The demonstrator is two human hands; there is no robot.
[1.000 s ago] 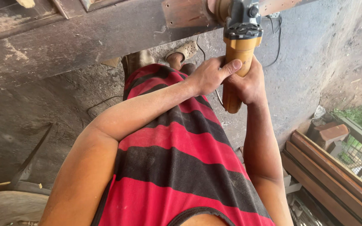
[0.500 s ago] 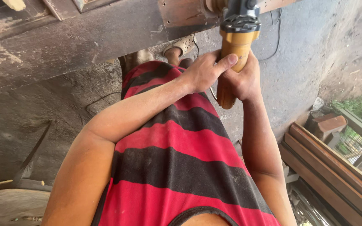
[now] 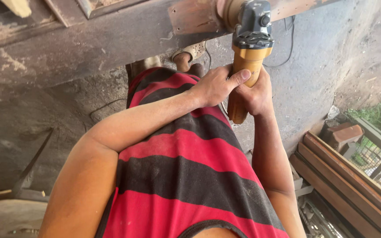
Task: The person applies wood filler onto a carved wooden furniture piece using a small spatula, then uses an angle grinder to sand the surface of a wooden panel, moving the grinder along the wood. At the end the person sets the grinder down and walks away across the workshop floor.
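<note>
An angle grinder (image 3: pixel 248 61) with an orange body and a grey head points away from me at the top centre. Its head meets a round wooden piece (image 3: pixel 228 11) on a rusty brown workpiece (image 3: pixel 190 17) at the upper edge. My left hand (image 3: pixel 214 83) wraps the orange body from the left, thumb lying across it. My right hand (image 3: pixel 254 94) grips the same body from the right, just below the left. Both arms reach over my red and black striped shirt (image 3: pixel 186 172).
A dark, dusty slab (image 3: pixel 67 48) runs across the top left. Stacked wooden frames (image 3: pixel 345 180) lie at the lower right, with a brick (image 3: pixel 342 134) above them. A black cable (image 3: pixel 289 44) trails on the concrete floor. A sandalled foot (image 3: pixel 190 53) shows beyond the shirt.
The grinder and both hands have shifted slightly up and left against the workpiece. The grip of both hands is unchanged.
</note>
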